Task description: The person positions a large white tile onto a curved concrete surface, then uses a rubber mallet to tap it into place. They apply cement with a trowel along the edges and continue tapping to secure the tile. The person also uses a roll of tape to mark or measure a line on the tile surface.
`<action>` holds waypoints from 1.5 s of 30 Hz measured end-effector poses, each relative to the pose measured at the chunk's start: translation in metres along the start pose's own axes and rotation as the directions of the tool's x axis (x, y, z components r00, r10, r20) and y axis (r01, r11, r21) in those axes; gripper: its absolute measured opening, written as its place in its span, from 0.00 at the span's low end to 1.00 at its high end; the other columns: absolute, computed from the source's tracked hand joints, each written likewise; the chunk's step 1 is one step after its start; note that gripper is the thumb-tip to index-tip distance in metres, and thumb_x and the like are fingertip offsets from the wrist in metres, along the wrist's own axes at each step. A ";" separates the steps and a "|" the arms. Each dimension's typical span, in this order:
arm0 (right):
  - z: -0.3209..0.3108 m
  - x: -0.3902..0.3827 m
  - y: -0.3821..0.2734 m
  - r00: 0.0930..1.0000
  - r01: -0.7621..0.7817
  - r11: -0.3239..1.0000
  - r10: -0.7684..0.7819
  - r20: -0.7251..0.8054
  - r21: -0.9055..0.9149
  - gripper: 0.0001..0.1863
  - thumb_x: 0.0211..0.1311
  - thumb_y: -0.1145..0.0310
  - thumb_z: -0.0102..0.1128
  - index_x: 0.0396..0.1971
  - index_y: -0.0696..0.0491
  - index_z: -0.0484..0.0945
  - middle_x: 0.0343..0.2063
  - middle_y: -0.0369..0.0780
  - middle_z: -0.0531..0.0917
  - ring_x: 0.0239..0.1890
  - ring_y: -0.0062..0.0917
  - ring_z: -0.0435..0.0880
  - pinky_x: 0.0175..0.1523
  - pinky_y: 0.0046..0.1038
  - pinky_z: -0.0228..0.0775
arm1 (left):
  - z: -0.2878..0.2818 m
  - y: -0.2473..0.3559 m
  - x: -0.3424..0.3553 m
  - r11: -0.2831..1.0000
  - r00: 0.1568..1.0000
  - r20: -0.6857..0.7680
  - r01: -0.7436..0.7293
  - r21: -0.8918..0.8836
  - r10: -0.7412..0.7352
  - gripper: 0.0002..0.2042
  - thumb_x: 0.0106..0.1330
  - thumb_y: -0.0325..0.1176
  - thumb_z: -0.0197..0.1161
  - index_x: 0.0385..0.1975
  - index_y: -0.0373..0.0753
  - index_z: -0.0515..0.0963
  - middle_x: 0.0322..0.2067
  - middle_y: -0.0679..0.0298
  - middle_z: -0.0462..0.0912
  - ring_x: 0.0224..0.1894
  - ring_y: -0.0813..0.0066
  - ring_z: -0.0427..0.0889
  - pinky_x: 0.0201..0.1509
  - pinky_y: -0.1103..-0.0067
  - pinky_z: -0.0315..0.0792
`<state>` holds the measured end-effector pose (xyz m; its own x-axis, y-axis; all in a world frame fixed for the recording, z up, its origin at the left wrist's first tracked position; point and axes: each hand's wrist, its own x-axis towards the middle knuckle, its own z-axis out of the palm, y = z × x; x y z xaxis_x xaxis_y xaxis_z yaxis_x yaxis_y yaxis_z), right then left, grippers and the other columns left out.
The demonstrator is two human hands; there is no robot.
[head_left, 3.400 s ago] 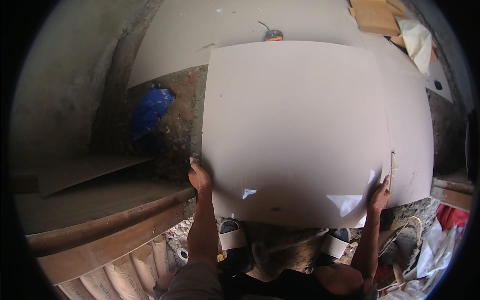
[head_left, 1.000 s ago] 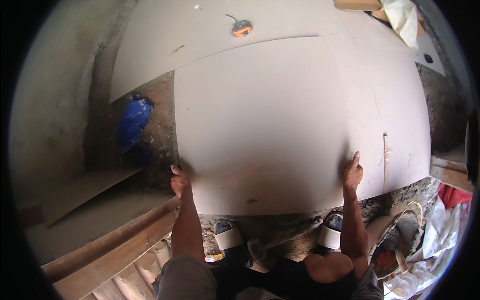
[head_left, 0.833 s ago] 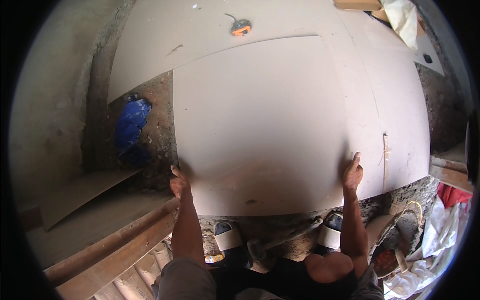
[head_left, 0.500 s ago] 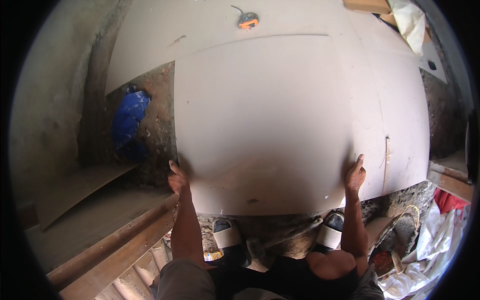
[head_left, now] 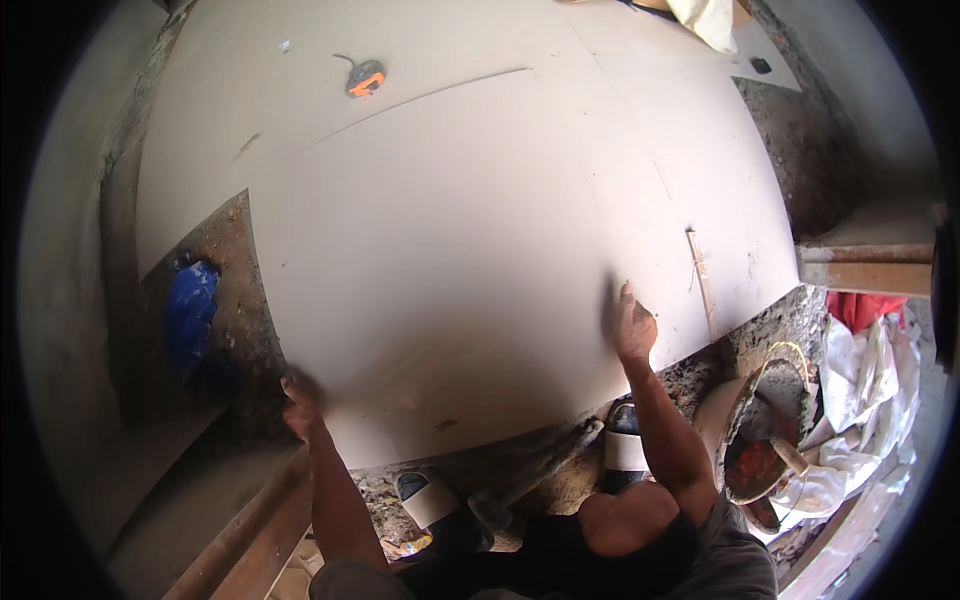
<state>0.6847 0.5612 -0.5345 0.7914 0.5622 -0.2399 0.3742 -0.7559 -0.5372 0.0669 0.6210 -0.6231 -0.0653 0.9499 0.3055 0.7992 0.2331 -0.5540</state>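
A large off-white flat board (head_left: 450, 250) lies in front of me over another pale sheet (head_left: 480, 35). My left hand (head_left: 300, 405) is closed on the board's left edge near its near corner, thumb on top. My right hand (head_left: 633, 322) is at the board's right side, thumb pointing away from me and fingers partly hidden. It seems to grip that edge, which is faint against the sheet. A thin wooden strip (head_left: 702, 280) rests on the sheet to its right. Beyond the board sits a round black-and-orange tool (head_left: 365, 78), perhaps a tape measure.
A blue crumpled bag (head_left: 190, 315) lies on rough ground at left. Near my feet is a hammer (head_left: 490, 510). A dirty bucket (head_left: 765, 440) with a handled tool stands at right beside white plastic sheeting (head_left: 865, 380). Wooden beams (head_left: 240, 540) run along the lower left.
My view has turned, so the far things have shifted left. Both hands stay at the board's sides, now with the left nearer to me than the right.
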 end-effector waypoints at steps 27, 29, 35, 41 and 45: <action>-0.002 0.004 -0.024 0.662 0.749 0.570 -0.660 0.355 -0.338 0.38 0.69 0.39 0.32 0.71 0.51 0.51 0.72 0.43 0.49 0.74 0.37 0.44 0.76 0.44 0.31 | -0.096 0.031 0.055 0.780 0.828 0.466 0.503 -0.371 -0.313 0.36 0.66 0.63 0.46 0.62 0.37 0.67 0.55 0.48 0.74 0.58 0.52 0.73 0.58 0.60 0.68; 0.010 0.001 -0.021 0.668 0.744 0.605 -0.661 0.342 -0.284 0.40 0.69 0.39 0.32 0.71 0.51 0.49 0.72 0.44 0.49 0.75 0.37 0.43 0.76 0.44 0.30 | -0.116 0.065 0.053 0.835 0.784 0.536 0.496 -0.236 -0.314 0.38 0.65 0.64 0.48 0.65 0.39 0.63 0.64 0.51 0.66 0.65 0.54 0.66 0.64 0.56 0.61; 0.008 0.006 -0.030 0.692 0.715 0.625 -0.571 0.442 -0.312 0.41 0.68 0.39 0.34 0.72 0.52 0.47 0.73 0.44 0.47 0.75 0.37 0.42 0.76 0.43 0.32 | -0.177 0.156 0.043 0.764 0.920 0.392 0.243 -0.597 0.014 0.42 0.63 0.68 0.46 0.71 0.46 0.53 0.71 0.52 0.50 0.73 0.50 0.46 0.70 0.46 0.42; 0.019 0.016 -0.053 0.675 0.728 0.631 -0.591 0.442 -0.268 0.42 0.68 0.39 0.35 0.71 0.54 0.47 0.73 0.43 0.47 0.75 0.37 0.42 0.76 0.43 0.33 | -0.207 0.201 0.054 0.807 0.898 0.435 0.211 -0.552 0.063 0.43 0.63 0.68 0.46 0.73 0.48 0.47 0.73 0.51 0.41 0.75 0.46 0.37 0.69 0.40 0.36; 0.032 0.039 -0.070 0.583 0.805 0.573 -0.713 0.390 -0.155 0.42 0.68 0.39 0.38 0.69 0.57 0.51 0.72 0.48 0.48 0.75 0.41 0.42 0.75 0.46 0.30 | -0.214 0.203 0.059 0.804 0.899 0.429 0.191 -0.562 0.086 0.42 0.64 0.66 0.46 0.73 0.48 0.47 0.73 0.51 0.42 0.74 0.46 0.38 0.68 0.40 0.37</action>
<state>0.6737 0.6463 -0.5324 0.0059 0.9974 -0.0719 0.9264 -0.0325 -0.3752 0.3531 0.6805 -0.5522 -0.2461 0.9635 -0.1055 0.9665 0.2521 0.0483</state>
